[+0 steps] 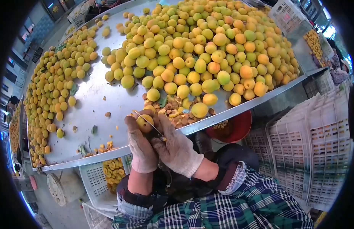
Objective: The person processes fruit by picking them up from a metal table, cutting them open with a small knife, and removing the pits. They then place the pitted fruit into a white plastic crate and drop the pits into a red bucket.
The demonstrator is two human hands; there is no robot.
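Observation:
Both hands wear pale gloves with brown-stained fingers and meet over the metal table's front edge. My left hand (pixel 140 147) is closed around a yellow apricot (pixel 145 123). Against that fruit, my right hand (pixel 177 147) holds a thin knife (pixel 150 124), its blade lying across the apricot. Just beyond the hands, a heap of brown pits and scraps (pixel 177 114) lies on the table. A large pile of yellow-green apricots (pixel 207 49) rises behind it.
More apricots (pixel 58 84) spread along the left side of the metal table (pixel 97 110). Below its edge stand a white crate (pixel 95 183) with cut fruit, a red bucket (pixel 238 128) and a round tub (pixel 64 189). Stacked crates (pixel 310 149) are at the right; a person (pixel 339 70) is beyond.

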